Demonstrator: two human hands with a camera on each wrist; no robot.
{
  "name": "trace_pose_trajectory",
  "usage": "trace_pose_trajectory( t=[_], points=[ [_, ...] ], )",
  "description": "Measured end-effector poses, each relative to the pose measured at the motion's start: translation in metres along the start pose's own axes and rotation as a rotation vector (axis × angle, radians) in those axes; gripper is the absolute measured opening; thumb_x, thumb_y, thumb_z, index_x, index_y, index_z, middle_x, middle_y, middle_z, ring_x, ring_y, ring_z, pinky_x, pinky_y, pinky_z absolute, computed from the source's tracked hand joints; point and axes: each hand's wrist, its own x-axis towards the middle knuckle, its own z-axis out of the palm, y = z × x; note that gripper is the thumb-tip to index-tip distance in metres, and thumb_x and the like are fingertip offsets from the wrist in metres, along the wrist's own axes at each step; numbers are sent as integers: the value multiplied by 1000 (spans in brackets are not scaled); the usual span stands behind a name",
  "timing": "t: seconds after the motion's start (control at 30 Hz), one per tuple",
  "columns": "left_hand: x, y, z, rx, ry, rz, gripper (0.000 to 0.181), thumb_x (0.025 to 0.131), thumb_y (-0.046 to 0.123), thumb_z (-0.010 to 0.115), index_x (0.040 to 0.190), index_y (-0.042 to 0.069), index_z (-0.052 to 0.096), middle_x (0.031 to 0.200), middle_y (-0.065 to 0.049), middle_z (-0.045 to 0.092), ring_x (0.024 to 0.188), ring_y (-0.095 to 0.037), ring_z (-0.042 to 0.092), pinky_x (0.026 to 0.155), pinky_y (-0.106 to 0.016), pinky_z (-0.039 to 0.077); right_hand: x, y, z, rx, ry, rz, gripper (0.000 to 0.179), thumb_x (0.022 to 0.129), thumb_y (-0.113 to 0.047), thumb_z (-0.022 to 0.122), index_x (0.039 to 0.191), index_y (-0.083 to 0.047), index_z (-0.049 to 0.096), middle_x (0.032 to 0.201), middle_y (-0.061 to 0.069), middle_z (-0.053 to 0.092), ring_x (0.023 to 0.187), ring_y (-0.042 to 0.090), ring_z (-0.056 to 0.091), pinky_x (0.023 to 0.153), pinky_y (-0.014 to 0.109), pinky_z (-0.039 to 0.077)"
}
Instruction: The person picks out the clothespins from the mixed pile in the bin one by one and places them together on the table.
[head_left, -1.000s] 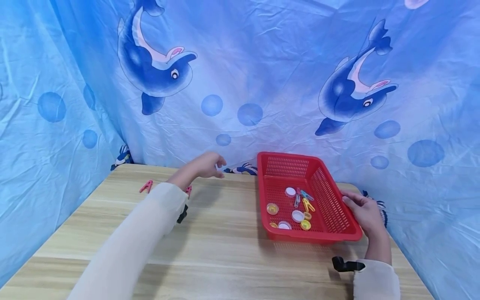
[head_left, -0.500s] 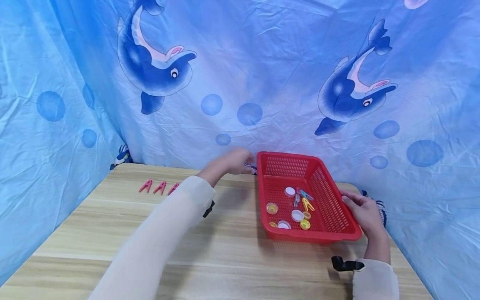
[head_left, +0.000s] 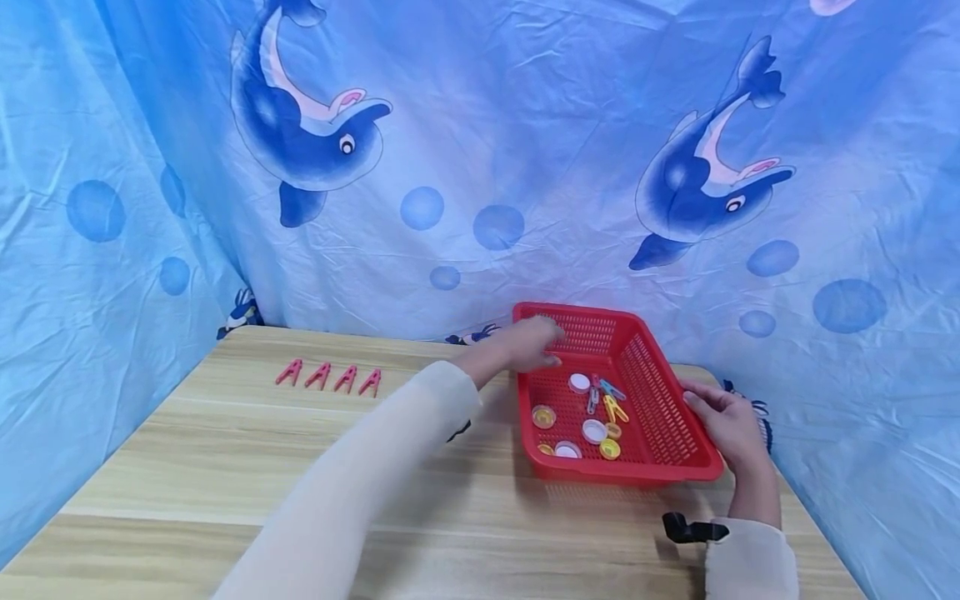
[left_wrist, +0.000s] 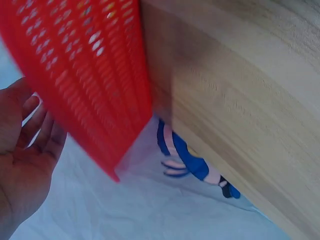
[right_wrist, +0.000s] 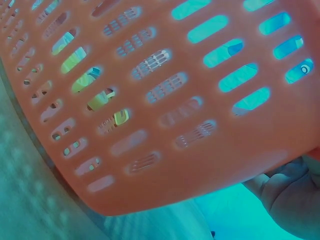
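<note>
A red plastic basket (head_left: 542, 472) stands at the table's right side. In it lie a yellow clothespin (head_left: 615, 409), a blue clothespin (head_left: 612, 389), a grey-and-pink clothespin (head_left: 593, 396) and several small round caps, among them a white one (head_left: 595, 432) and a yellow one (head_left: 610, 449). My left hand (head_left: 528, 343) reaches over the basket's left rim near its back corner, fingers loosely bent, nothing visibly held. In the left wrist view this hand (left_wrist: 30, 155) is beside the basket's wall (left_wrist: 95, 90). My right hand (head_left: 731, 425) grips the basket's right rim, thumb on top.
Several pink clothespins, one of them a rightmost clothespin (head_left: 371, 382), lie in a row on the wooden table (head_left: 225, 467) at the back left. A blue dolphin-print curtain (head_left: 450, 125) hangs close behind the table's back edge and along both sides.
My left hand has moved right, from above the table's back edge to over the basket's left rim, uncovering the row of pink clothespins. My right hand stays on the basket.
</note>
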Motion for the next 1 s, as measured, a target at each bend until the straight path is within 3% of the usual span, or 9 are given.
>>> trace_pose_trajectory(
  t=[0.3, 0.5, 0.67, 0.77, 0.87, 1.0],
  points=[
    [21, 27, 28, 30, -80, 63, 57, 92, 34, 78, 144, 20, 59, 144, 2, 57, 139, -17, 49, 110, -35, 45, 2, -3, -1, -21, 8, -5, 60, 104, -47, 54, 151, -10, 51, 137, 23, 58, 93, 16, 68, 76, 32, 60],
    [36, 35, 48, 104, -178, 127, 60, 97, 46, 67, 150, 23, 52, 147, 5, 52, 143, -17, 44, 115, -36, 40, 0, 0, -2, -33, -3, 16, 62, 103, -50, 55, 152, -12, 50, 138, 22, 57, 97, 18, 66, 76, 32, 60],
    [44, 43, 63, 125, -251, 145, 73, 93, 57, 66, 157, 32, 41, 151, 11, 45, 139, -12, 39, 115, -35, 39, -1, 4, -4, -45, 6, 18, 63, 103, -52, 54, 152, -12, 51, 137, 21, 57, 95, 17, 66, 74, 33, 60],
    [47, 46, 68, 137, -286, 148, 75, 93, 61, 62, 158, 37, 36, 154, 14, 41, 133, -9, 38, 113, -33, 40, -1, 5, -5, -41, 6, 6, 63, 103, -52, 54, 151, -12, 52, 136, 21, 59, 93, 15, 67, 74, 33, 60],
    [47, 46, 69, 97, -336, 123, 76, 93, 64, 60, 159, 43, 31, 159, 15, 34, 142, -10, 33, 117, -37, 36, 1, 4, -3, -31, 0, 9, 63, 103, -52, 54, 151, -11, 52, 136, 22, 58, 92, 14, 68, 74, 33, 60],
    [44, 43, 68, 68, -411, 57, 79, 91, 68, 58, 159, 53, 21, 166, 19, 21, 154, -11, 17, 122, -44, 28, 2, 3, 0, -23, 1, 21, 62, 103, -50, 54, 152, -11, 51, 138, 22, 56, 94, 16, 67, 75, 32, 60]
  ],
)
